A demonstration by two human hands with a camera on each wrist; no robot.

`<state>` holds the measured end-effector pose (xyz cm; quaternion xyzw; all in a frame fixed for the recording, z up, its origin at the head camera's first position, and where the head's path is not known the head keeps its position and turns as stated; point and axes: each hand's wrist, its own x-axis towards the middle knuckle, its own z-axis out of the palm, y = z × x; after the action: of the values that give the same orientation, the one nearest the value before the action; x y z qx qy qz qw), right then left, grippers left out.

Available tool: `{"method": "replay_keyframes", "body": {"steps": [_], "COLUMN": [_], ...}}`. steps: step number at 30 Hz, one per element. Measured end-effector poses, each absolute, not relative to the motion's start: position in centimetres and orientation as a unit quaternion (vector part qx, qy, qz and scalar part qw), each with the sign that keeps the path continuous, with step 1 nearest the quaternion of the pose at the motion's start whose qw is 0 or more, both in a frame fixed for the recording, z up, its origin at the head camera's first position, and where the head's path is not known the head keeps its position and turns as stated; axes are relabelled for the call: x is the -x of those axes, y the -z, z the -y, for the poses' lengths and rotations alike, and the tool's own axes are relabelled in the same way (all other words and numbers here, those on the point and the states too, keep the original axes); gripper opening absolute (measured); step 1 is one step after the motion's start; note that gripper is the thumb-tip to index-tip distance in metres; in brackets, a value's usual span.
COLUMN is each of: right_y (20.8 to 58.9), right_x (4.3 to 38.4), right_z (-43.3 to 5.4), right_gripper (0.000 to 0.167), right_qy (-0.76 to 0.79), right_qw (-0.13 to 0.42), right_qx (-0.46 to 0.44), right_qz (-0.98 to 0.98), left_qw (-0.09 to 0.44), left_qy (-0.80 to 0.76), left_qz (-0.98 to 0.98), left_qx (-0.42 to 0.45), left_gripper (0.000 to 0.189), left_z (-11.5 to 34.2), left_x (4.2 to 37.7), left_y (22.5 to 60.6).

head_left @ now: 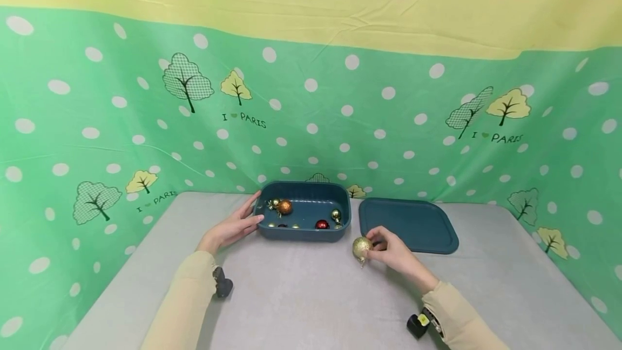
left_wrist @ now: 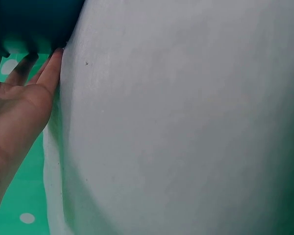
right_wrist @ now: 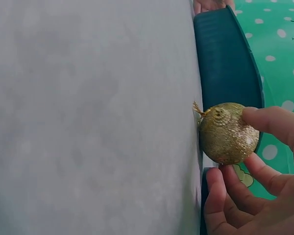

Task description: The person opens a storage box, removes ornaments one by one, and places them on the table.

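Observation:
A glittery gold Christmas ball (head_left: 362, 248) with a gold cord is pinched between the thumb and fingers of my right hand (head_left: 391, 253), just right of the box. In the right wrist view the gold ball (right_wrist: 229, 133) is seen close up. My left hand (head_left: 236, 227) rests on the left end of a dark blue box (head_left: 301, 235), fingers fairly straight along its wall. Inside the box lie an orange ball (head_left: 284, 207), a dark red ball (head_left: 322, 224) and several small gold balls (head_left: 336, 213). The front wall partly hides some of them.
A dark blue lid (head_left: 413, 226) lies flat to the right of the box, beside my right hand. Both stand on a grey-covered table (head_left: 301, 296). A green and yellow printed cloth (head_left: 311, 107) hangs behind the table and at its sides.

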<state>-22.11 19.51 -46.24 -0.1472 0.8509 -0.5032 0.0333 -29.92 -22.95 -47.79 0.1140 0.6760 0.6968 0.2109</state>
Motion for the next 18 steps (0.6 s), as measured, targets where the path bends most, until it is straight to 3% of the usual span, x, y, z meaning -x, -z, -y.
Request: {"method": "replay_keyframes", "body": {"steps": [18], "right_y": [44.3], "right_x": [23.3], "right_z": [-20.2], "right_gripper": [0.041], "right_qy": [0.520], "right_qw": [0.029], "right_qx": [0.161], "right_qz": [-0.839], "left_qw": [0.211], "left_qy": [-0.697], "left_qz": [-0.673], "left_qx": [-0.124], "left_gripper": [0.080], "left_z": [23.0], "left_x": [29.9], "left_y": [47.8]}}
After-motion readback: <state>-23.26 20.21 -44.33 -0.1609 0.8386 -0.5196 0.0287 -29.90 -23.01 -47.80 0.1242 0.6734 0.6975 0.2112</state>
